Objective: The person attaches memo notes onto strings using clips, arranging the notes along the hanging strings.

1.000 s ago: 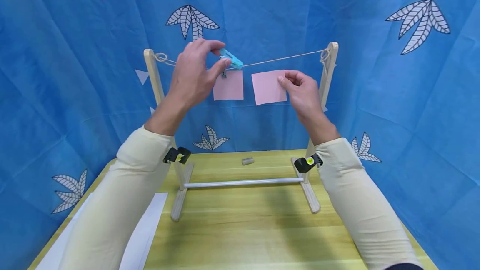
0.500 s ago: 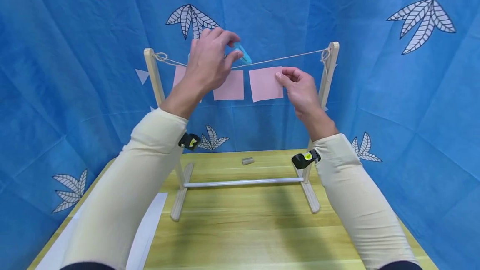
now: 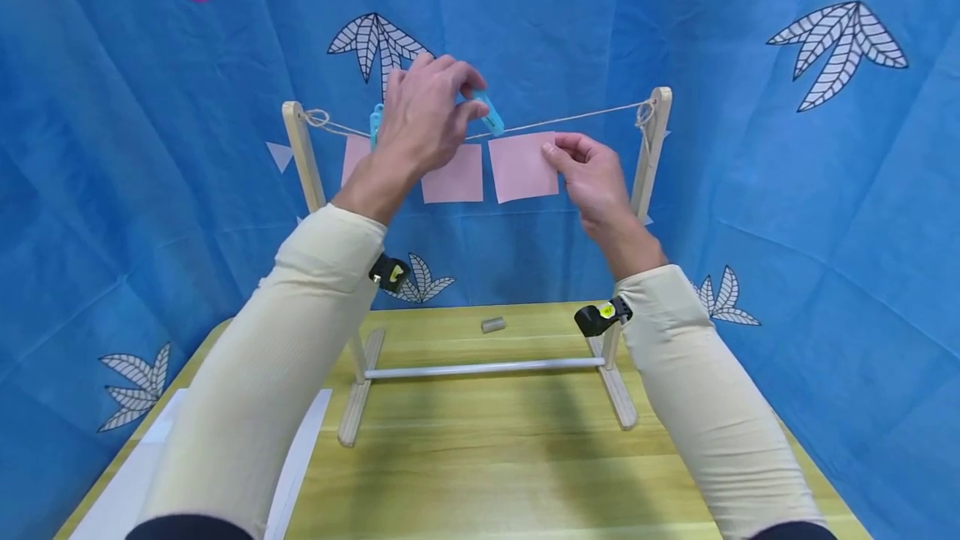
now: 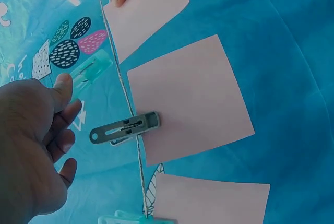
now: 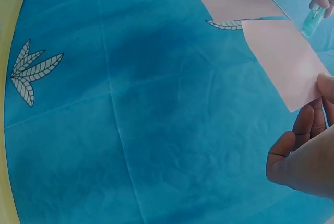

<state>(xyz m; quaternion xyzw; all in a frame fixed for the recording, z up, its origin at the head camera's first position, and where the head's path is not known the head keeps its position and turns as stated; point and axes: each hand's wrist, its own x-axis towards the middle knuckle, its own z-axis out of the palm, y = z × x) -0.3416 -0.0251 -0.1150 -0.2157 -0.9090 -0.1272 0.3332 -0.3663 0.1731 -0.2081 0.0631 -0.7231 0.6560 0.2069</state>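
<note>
My left hand (image 3: 431, 111) pinches a light blue clothespin (image 3: 489, 113) above the string (image 3: 577, 117). The clothespin's tip is close to the string and near the top left corner of a pink paper square (image 3: 522, 167). My right hand (image 3: 592, 177) holds that square by its upper right edge, between thumb and fingers. A second pink square (image 4: 190, 98) hangs on the string from a grey clothespin (image 4: 125, 128). Farther left hangs a third pink square (image 3: 356, 158) with a blue clothespin (image 3: 377, 123), partly hidden behind my left hand.
Two wooden posts (image 3: 651, 148) with feet on the table (image 3: 480, 457) carry the string. A white bar (image 3: 483, 369) joins them low down. A small grey-brown cylinder (image 3: 492, 324) lies behind the bar, and white sheets (image 3: 300, 448) lie at left. A blue patterned curtain (image 3: 825, 215) surrounds the table.
My left hand has moved right with the clothespin, from over the middle square to the held one. My right hand has shifted the held square slightly left and up toward the string.
</note>
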